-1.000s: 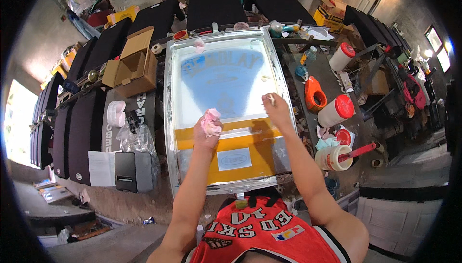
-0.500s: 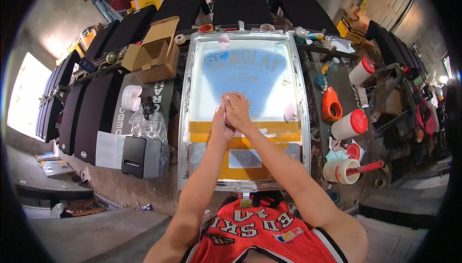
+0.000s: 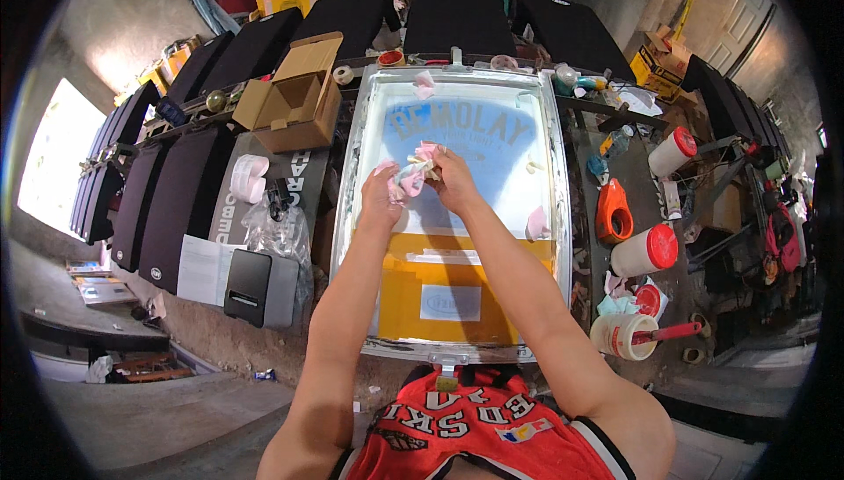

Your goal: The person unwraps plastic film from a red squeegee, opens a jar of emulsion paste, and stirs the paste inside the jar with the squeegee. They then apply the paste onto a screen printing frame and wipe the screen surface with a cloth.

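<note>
My left hand (image 3: 380, 203) and my right hand (image 3: 453, 183) are both closed on a crumpled pink, white and yellowish rag (image 3: 410, 181), bunched between them. Whether it is cloth or paper I cannot tell. They hover over the middle of a screen printing frame (image 3: 563, 243). Its mesh bears a blue area with a lettered design (image 3: 479, 124). Yellow-brown tape (image 3: 396, 295) covers the near part, where a small white label (image 3: 450, 302) shows. Pink scraps lie on the mesh, one (image 3: 424, 85) near the far edge and another (image 3: 537, 221) at the right.
An open cardboard box (image 3: 303, 120) stands left of the frame, with a grey and black box (image 3: 259, 288) nearer. On the right are red-lidded white tubs (image 3: 644, 251), an orange holder (image 3: 614, 212) and an opened tub (image 3: 620, 337) with a red-handled tool. Black-covered boards (image 3: 459, 23) line the back.
My hands, pressed together before, have moved apart, and the rag now shows between them. The whole view has shifted slightly, with the frame appearing farther right.
</note>
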Demonstrator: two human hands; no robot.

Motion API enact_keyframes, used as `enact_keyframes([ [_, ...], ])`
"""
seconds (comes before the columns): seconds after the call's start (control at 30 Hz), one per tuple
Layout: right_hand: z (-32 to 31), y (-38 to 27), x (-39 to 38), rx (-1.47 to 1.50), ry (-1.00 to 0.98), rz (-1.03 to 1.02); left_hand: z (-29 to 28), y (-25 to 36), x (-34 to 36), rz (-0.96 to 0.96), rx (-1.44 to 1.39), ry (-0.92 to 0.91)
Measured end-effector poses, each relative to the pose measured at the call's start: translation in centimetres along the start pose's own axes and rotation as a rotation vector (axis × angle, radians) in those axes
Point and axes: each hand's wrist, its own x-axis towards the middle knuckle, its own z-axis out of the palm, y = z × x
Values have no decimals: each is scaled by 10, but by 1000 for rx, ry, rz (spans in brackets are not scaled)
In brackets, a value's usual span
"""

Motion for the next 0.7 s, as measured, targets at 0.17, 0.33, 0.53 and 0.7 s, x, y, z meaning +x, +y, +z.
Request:
enact_keyframes([
  [0.17, -7, 2, 7, 125, -71, 92, -4, 10, 4, -41, 7, -7],
  [0.33, 5, 22, 14, -56, -26, -90, 18, -6, -24, 102, 270, -111],
  [0.53, 14, 37, 24, -29, 72, -82, 20, 0, -34, 122, 251, 28],
  [0.7, -1, 31, 29, 121, 210, 12, -2, 11, -18, 154, 87, 201],
])
